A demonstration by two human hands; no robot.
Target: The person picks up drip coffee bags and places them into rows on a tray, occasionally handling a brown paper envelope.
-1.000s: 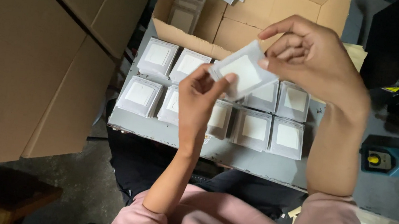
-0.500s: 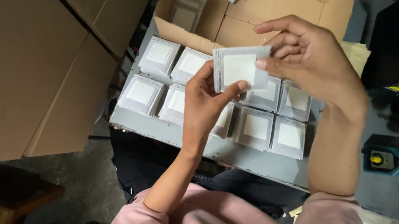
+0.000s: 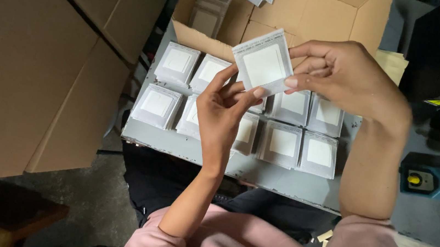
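Both hands pinch one white square packet (held above the tray): right hand at its three o'clock edge, left hand at six. Best gripped lightly by the edges.

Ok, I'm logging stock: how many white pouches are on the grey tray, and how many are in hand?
On the tray, pouches: 10 (one mostly hidden)
Between left hand and right hand, pouch: 1
Total: 11
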